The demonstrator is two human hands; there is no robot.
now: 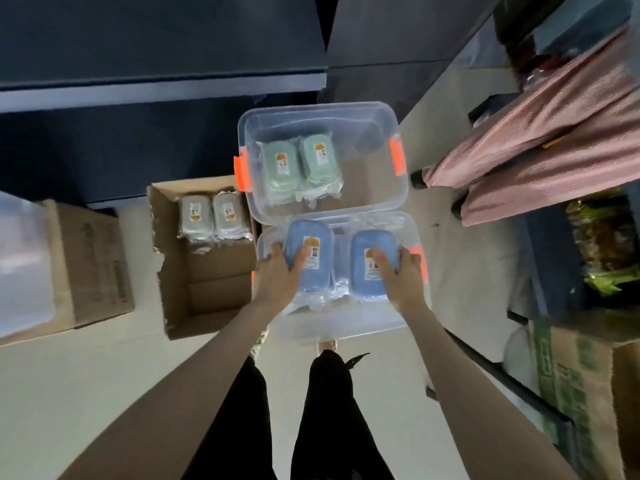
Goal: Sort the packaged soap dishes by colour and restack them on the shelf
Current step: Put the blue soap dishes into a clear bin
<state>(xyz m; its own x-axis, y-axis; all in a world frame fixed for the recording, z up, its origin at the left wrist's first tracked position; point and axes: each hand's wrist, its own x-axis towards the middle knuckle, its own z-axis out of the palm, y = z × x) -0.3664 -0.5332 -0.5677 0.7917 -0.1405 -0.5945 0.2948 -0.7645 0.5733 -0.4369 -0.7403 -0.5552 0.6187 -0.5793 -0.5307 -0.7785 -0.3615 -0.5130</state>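
Two blue packaged soap dishes sit in the near clear plastic bin (343, 327). My left hand (277, 271) grips the left blue dish (306, 282), thumb over its label. My right hand (401, 273) grips the right blue dish (363, 244) the same way. More wrapped blue packs lie under and between them. The far clear bin (381, 116), with orange latches, holds two stacks of green soap dishes (299, 168). An open cardboard box (207, 289) to the left holds two stacks of grey soap dishes (211, 216). The dark shelf (162, 84) runs along the top.
A second cardboard box (93, 268) and a clear lidded bin (20, 265) stand at the far left. At right are a cart draped in pink striped cloth (540, 147), a black rack with packaged goods (602, 244) and a green-printed carton (571, 386). My legs are below.
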